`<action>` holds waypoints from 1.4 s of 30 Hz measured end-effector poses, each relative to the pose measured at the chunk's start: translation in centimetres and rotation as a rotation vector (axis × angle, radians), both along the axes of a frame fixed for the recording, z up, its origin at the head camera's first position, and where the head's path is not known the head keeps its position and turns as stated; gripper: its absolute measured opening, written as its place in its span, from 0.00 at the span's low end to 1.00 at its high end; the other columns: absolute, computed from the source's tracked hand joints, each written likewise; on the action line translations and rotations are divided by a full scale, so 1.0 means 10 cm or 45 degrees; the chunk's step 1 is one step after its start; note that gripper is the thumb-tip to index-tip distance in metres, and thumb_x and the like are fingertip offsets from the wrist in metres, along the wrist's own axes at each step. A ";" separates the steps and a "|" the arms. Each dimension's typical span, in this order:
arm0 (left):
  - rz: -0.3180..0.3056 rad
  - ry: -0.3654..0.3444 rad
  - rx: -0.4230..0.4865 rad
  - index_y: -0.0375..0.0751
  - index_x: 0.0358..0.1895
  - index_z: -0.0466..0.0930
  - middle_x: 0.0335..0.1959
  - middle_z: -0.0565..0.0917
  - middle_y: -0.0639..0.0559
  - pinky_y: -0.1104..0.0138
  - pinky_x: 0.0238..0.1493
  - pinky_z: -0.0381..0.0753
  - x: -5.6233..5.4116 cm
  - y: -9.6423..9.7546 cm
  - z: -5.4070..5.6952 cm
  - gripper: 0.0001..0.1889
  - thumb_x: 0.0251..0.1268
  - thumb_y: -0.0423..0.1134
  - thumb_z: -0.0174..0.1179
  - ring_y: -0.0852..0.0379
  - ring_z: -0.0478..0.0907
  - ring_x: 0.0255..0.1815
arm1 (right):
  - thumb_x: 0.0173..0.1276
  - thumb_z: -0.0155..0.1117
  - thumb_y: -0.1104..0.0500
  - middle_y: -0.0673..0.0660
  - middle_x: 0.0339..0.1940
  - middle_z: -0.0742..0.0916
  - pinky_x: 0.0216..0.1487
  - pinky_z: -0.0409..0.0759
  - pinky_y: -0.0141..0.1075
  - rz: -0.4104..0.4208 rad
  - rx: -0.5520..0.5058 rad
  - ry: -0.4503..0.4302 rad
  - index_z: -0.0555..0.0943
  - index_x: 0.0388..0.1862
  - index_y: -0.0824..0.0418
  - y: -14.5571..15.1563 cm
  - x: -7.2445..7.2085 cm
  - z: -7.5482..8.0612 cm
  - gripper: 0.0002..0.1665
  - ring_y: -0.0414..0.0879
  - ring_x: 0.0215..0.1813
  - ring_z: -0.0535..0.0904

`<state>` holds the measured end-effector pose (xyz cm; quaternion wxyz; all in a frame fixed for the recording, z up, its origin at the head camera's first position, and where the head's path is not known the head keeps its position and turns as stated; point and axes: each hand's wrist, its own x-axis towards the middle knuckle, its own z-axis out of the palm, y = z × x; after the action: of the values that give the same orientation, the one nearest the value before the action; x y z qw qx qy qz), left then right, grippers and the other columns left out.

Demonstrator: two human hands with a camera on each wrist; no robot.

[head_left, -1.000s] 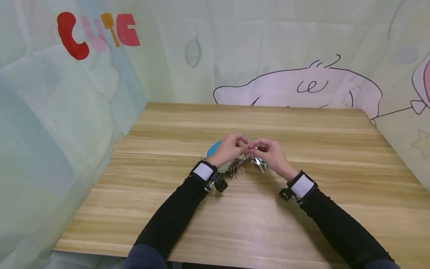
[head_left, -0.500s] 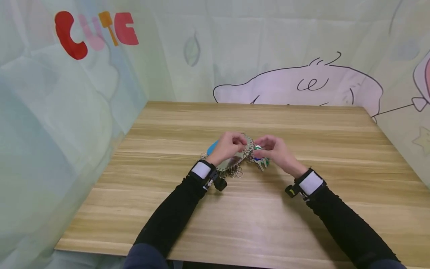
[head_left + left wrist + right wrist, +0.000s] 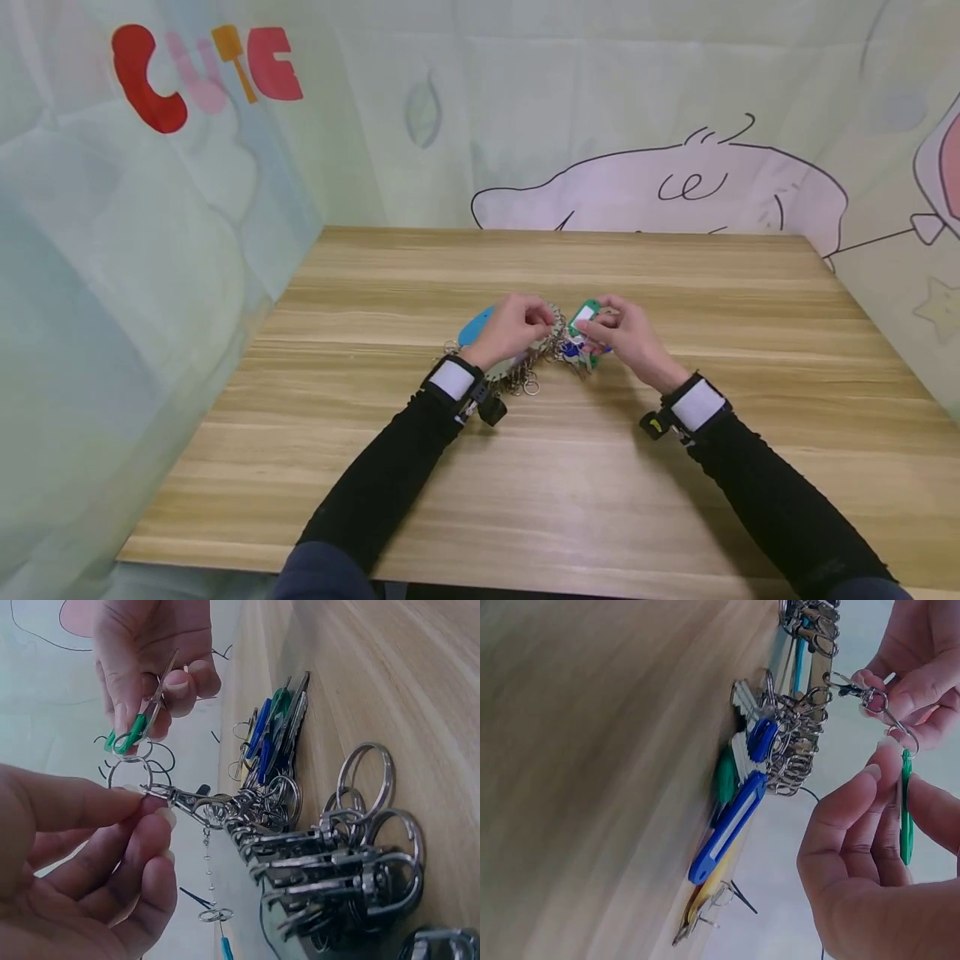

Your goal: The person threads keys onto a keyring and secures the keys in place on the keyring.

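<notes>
Pinches a green oblong plastic key tag (image 3: 907,825) narrowly in the right hand (image 3: 624,333), its white label (image 3: 584,316) plain from the head, its thin edge from the right wrist. Pinches a thin silver metal ring (image 3: 130,757) in the left hand (image 3: 512,332), just beside the right fingertips. Below the right fingers, seen from the right wrist, shows a long blue plastic tag (image 3: 730,827) near a yellow plastic tag (image 3: 707,891) hidden in the head view.
</notes>
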<state>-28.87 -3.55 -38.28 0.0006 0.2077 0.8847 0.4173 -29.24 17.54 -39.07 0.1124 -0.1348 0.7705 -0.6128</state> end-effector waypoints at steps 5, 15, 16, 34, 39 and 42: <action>-0.098 0.106 -0.296 0.36 0.43 0.81 0.40 0.84 0.46 0.66 0.47 0.79 0.04 0.01 0.05 0.09 0.60 0.27 0.58 0.53 0.79 0.44 | 0.68 0.60 0.63 0.63 0.38 0.88 0.35 0.85 0.39 0.000 0.186 0.054 0.68 0.55 0.71 0.04 -0.02 0.02 0.20 0.39 0.28 0.83; -0.090 0.577 -1.321 0.51 0.31 0.86 0.59 0.74 0.45 0.53 0.63 0.65 0.30 0.17 -0.05 0.06 0.60 0.39 0.59 0.47 0.64 0.64 | 0.69 0.58 0.65 0.76 0.47 0.83 0.33 0.84 0.34 -0.059 0.349 0.154 0.71 0.55 0.76 0.11 -0.08 -0.07 0.19 0.46 0.31 0.84; -0.073 0.649 -1.397 0.52 0.32 0.86 0.60 0.74 0.45 0.52 0.65 0.65 0.32 0.18 -0.06 0.06 0.59 0.39 0.59 0.47 0.64 0.64 | 0.70 0.56 0.65 0.76 0.48 0.83 0.32 0.84 0.33 -0.076 0.357 0.175 0.71 0.55 0.76 0.13 -0.09 -0.06 0.19 0.48 0.31 0.84; -0.063 0.699 -2.095 0.62 0.53 0.82 0.68 0.70 0.47 0.48 0.71 0.56 0.35 0.40 -0.13 0.18 0.72 0.55 0.44 0.45 0.61 0.70 | 0.58 0.57 0.70 0.65 0.28 0.82 0.24 0.67 0.32 -0.021 0.994 0.477 0.77 0.56 0.75 0.33 -0.29 -0.15 0.24 0.46 0.23 0.71; -0.143 0.542 -1.660 0.53 0.45 0.85 0.67 0.69 0.45 0.50 0.68 0.59 0.28 0.28 -0.05 0.13 0.69 0.46 0.51 0.47 0.60 0.69 | 0.60 0.63 0.66 0.65 0.33 0.84 0.28 0.72 0.33 -0.013 0.980 0.395 0.81 0.42 0.73 0.38 -0.29 -0.18 0.13 0.49 0.29 0.75; -0.218 0.337 -1.381 0.51 0.46 0.83 0.66 0.66 0.45 0.52 0.67 0.59 0.22 0.21 0.00 0.11 0.69 0.42 0.52 0.48 0.57 0.68 | 0.61 0.64 0.65 0.62 0.29 0.82 0.28 0.71 0.33 -0.023 0.943 0.355 0.80 0.40 0.71 0.42 -0.29 -0.17 0.11 0.48 0.29 0.75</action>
<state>-26.64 -1.42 -38.25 0.0300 0.2994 0.9450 -0.1282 -32.18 21.72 -40.81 0.0424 -0.1604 0.9484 -0.2702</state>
